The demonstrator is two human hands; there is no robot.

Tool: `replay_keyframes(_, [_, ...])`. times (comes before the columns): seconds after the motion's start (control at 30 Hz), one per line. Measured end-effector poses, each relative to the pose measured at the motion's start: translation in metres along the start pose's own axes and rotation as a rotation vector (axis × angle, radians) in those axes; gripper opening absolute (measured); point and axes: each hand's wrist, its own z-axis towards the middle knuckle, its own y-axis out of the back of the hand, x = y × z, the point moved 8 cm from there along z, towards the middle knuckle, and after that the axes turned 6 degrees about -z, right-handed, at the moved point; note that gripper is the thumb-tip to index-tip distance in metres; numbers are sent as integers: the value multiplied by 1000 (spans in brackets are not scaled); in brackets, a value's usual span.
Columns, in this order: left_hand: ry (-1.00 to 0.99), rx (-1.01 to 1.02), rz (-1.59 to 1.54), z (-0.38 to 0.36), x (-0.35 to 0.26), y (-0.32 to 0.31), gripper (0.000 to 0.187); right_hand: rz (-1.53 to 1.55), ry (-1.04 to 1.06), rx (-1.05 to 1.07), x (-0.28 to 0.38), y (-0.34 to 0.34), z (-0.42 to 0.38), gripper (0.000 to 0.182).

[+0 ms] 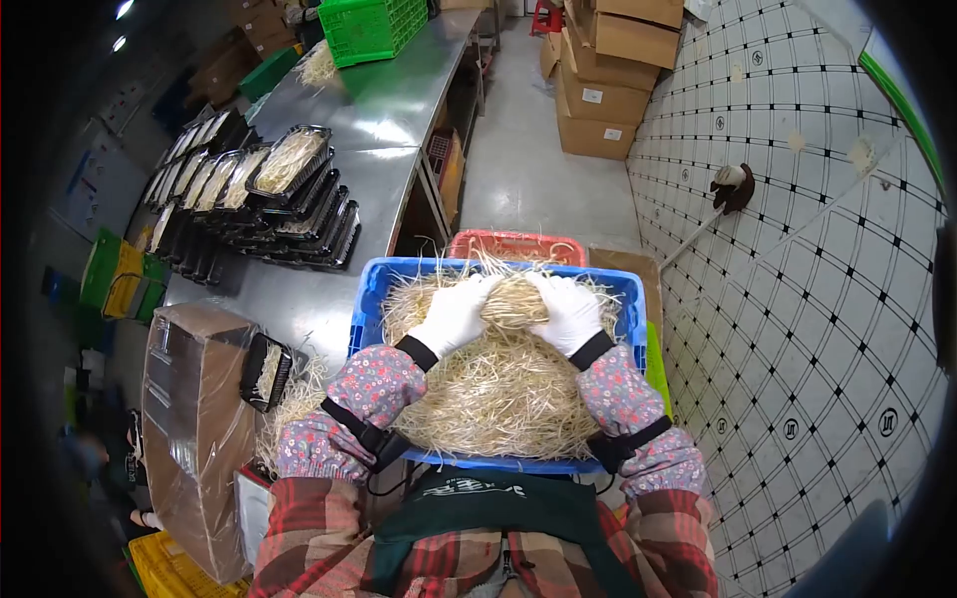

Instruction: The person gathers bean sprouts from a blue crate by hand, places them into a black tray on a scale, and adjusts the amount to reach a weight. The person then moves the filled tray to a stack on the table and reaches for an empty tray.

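Observation:
Both my hands wear white gloves and are over a blue crate (pixel 638 299) heaped with pale, thin bean sprouts (pixel 488 399). Between them is a bunch of sprouts (pixel 513 302), lifted against the heap. My left hand (pixel 457 314) grips the bunch from its left side. From the other side, my right hand (pixel 566 311) closes on it, fingers curled over the top. Some fingertips are hidden in the stems.
Stacked black trays of sprouts (pixel 289 164) stand on the metal table (pixel 384 164) at left. Nearer are a single black tray (pixel 267 371), loose sprouts and a plastic-wrapped carton (pixel 194 439). A red crate (pixel 518 246) sits behind the blue one; cardboard boxes (pixel 603 95) line the tiled wall.

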Motion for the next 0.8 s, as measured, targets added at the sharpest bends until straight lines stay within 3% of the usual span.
replay_keyframes(0.07, [-5, 34, 109, -23, 41, -13, 57, 3, 24, 88, 22, -35, -3, 85])
replay_keyframes(0.13, [12, 173, 132, -68, 66, -37, 62, 77, 59, 315, 33, -104, -37, 90])
replay_keyframes(0.2, [-50, 67, -37, -112, 57, -38, 63, -34, 136, 283, 58, -103, -74, 88])
replay_keyframes(0.23, [-82, 97, -56, -131, 51, -40, 60, 29, 152, 364, 66, -103, -92, 86])
replay_keyframes(0.37, [-154, 276, -56, -173, 14, -11, 54, 259, 173, 675, 80, -83, -150, 80])
replay_keyframes(0.43, [-154, 518, -293, -184, 22, -9, 50, 399, 155, 851, 63, -78, -153, 68])
replay_keyframes(0.47, [-36, 602, -450, -180, 37, -8, 43, 450, 140, 952, 51, -77, -144, 63])
replay_keyframes(0.53, [385, 664, -539, -157, 51, 10, 38, 615, -181, 1033, 21, -72, -108, 54])
replay_keyframes(0.6, [396, 349, -385, -121, 59, 15, 36, 432, -371, 821, 1, -66, -59, 54])
replay_keyframes(0.63, [344, 210, -352, -107, 54, 11, 38, 339, -221, 492, 3, -67, -39, 55])
replay_keyframes(0.67, [343, 212, -352, -106, 56, -11, 38, 240, -72, 164, 5, -74, -29, 56])
replay_keyframes(0.7, [145, 182, -139, -107, 46, -31, 38, 149, -4, 89, 11, -93, -35, 58])
replay_keyframes(0.73, [-54, 149, 73, -114, 31, -43, 39, 77, -20, 311, 20, -119, -53, 57])
replay_keyframes(0.8, [-36, 308, 26, -149, 12, -51, 41, -7, 72, 472, 49, -117, -96, 57])
